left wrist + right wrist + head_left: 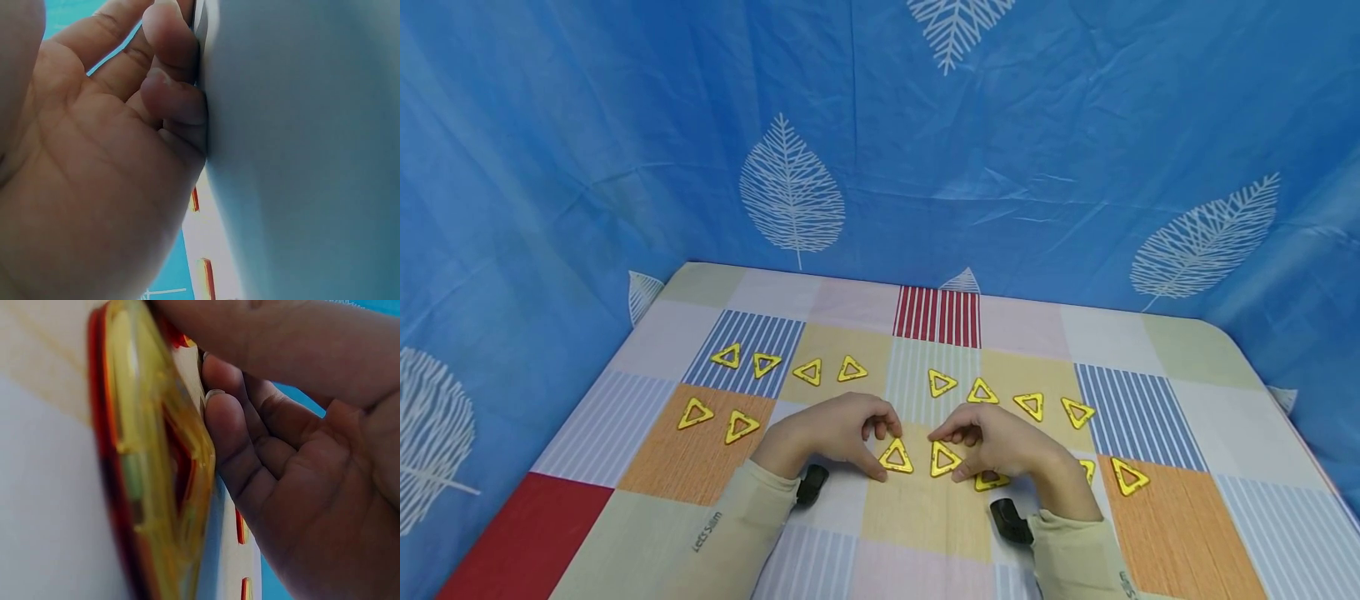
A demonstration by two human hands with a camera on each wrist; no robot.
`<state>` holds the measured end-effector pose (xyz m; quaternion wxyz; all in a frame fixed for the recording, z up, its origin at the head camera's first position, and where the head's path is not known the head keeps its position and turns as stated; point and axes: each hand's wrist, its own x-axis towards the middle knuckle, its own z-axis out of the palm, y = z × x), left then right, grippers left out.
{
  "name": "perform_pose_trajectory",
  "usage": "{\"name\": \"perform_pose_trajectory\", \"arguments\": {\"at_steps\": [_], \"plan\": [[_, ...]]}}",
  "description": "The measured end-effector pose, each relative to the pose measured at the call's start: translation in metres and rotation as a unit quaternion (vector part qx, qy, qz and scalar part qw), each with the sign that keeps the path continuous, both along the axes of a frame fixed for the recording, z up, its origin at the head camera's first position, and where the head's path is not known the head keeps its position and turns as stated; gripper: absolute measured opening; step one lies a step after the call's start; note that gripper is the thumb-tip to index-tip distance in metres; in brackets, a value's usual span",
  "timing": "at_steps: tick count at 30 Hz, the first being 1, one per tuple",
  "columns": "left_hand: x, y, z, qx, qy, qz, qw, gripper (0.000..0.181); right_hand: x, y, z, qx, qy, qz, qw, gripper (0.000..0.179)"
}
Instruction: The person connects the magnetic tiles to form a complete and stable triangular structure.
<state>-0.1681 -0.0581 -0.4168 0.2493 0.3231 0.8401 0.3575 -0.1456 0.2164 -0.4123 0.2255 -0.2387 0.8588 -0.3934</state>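
Two yellow triangle tiles with hollow centres lie side by side at the table's middle, a small gap apart. My left hand (850, 429) pinches the left triangle tile (906, 468), index finger at its top corner and thumb at its lower left corner. With index finger and thumb at two corners, my right hand (1003, 437) pinches the right triangle tile (934, 460). Another triangle tile (992, 482) lies partly under the right hand; it looms large, with a red underside, in the right wrist view. In the left wrist view, the palm and curled fingers hide the held tile.
More yellow triangle tiles lie flat in a back row, such as one at left (765, 364) and one at right (1078, 412). Others lie nearer, at left (742, 427) and right (1129, 477). A patchwork cloth (917, 575) covers the table; a blue leaf-print curtain (925, 167) encloses it.
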Motion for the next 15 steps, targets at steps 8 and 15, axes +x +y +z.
{"name": "perform_pose_trajectory", "arguments": {"at_steps": [8, 15], "plan": [[0.0002, 0.0006, 0.0010, -0.004, -0.002, 0.002, 1.0000, 0.042, -0.0001, -0.0025, 0.0020, 0.009, 0.001, -0.009, 0.9999, 0.040], [-0.0002, 0.0007, 0.0012, -0.005, -0.003, -0.001, 1.0000, 0.042, 0.0003, -0.0039, 0.0043, -0.021, -0.012, -0.017, 0.9996, 0.040]]}}
